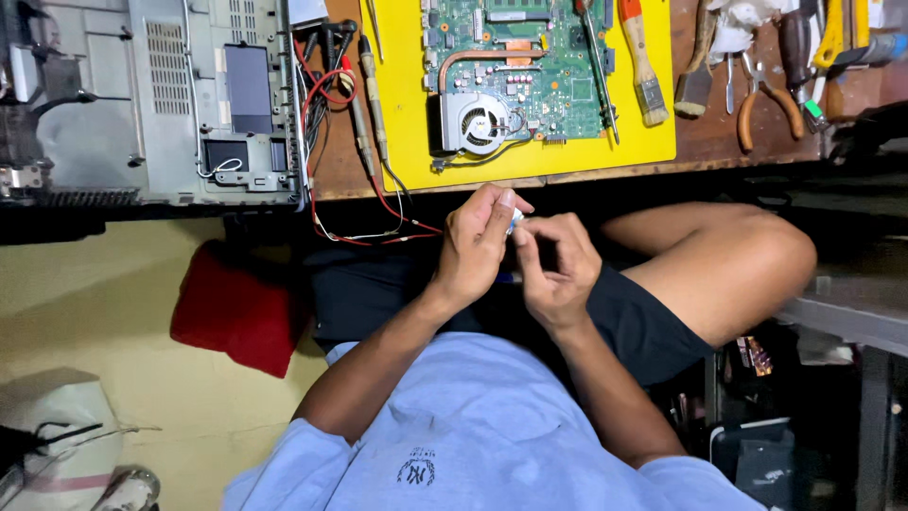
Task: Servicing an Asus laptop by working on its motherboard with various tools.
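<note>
Yellow mat on the wooden bench carries the green circuit board with its fan, while over your lap your left hand and right hand pinch a small whitish item between fingertips; hold it steady, lightly, near the bench edge.
</note>
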